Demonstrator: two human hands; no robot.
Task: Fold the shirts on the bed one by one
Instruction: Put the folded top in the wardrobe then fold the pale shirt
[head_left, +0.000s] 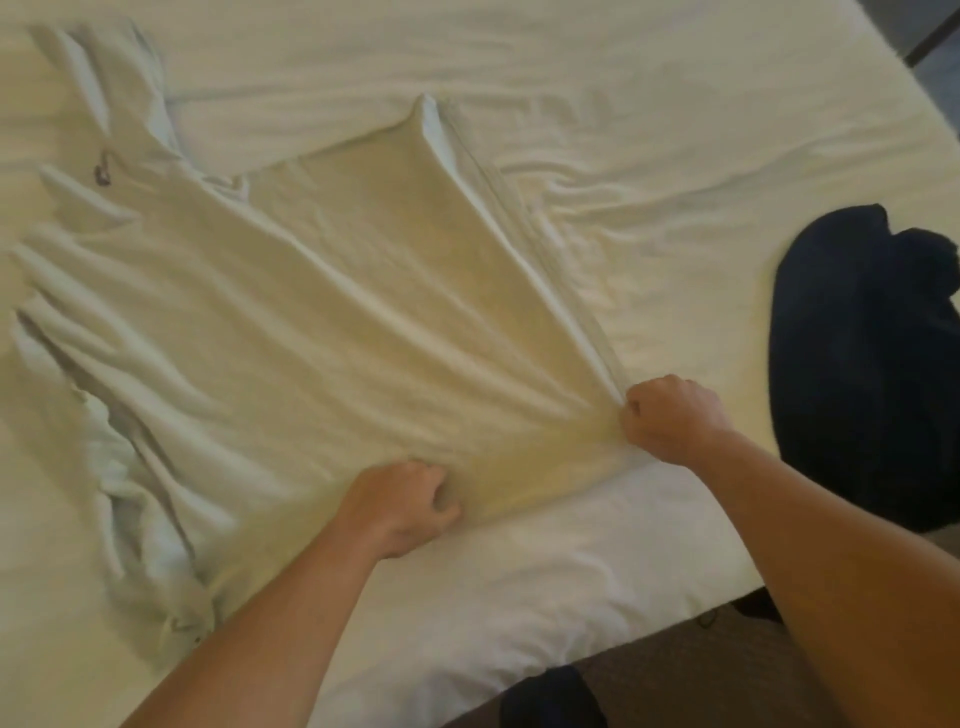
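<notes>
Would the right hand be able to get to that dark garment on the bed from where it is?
Probably yes: the dark garment lies just beyond the right hand with only bare sheet between, but that hand grips the white shirt.
</notes>
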